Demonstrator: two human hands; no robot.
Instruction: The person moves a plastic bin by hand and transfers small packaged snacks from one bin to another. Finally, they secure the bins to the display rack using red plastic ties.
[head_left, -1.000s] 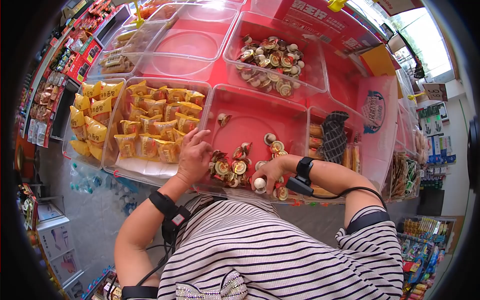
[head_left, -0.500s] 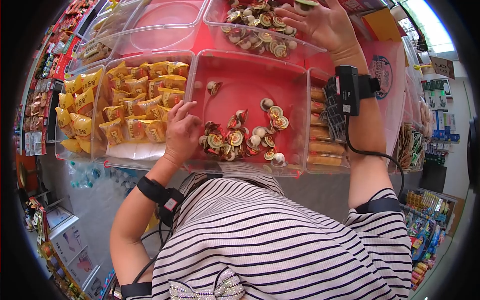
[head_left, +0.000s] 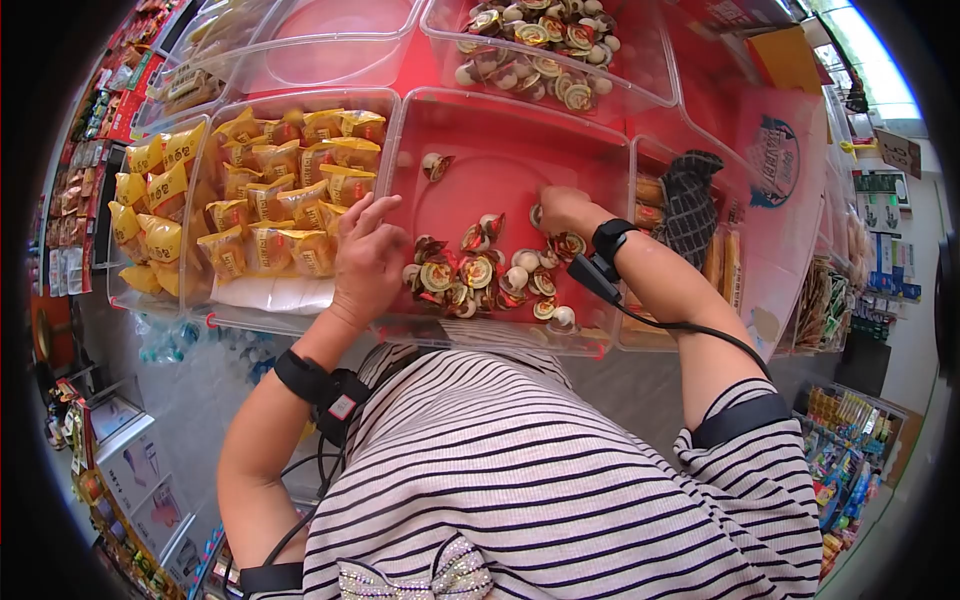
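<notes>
Inside the middle clear bin (head_left: 520, 125), several small wrapped snacks (head_left: 440, 275), with white ball-like ends and gold-and-red round faces, lie mostly near the front. My right hand (head_left: 566, 210) reaches into that bin, fingers curled down and closed at a wrapped snack (head_left: 536, 216) that shows only partly. The fingertips themselves are hidden. At the bin's left wall is my left hand (head_left: 366, 262), fingers apart and loosely bent, nothing visible in them. Behind, another clear bin (head_left: 640, 85) holds a heap of the same snacks (head_left: 545, 50).
Yellow-wrapped cakes (head_left: 275, 205) fill a bin on the left, beside another bin of yellow packets (head_left: 150, 220). To the right, a dark checked cloth (head_left: 690, 205) lies over a bin of long packaged items (head_left: 722, 265). A cable hangs from my right wrist.
My right hand has come down from above the far snack bin into the middle bin. The disc-like piece it held is out of its fingers' view. My left hand stays nearly put.
</notes>
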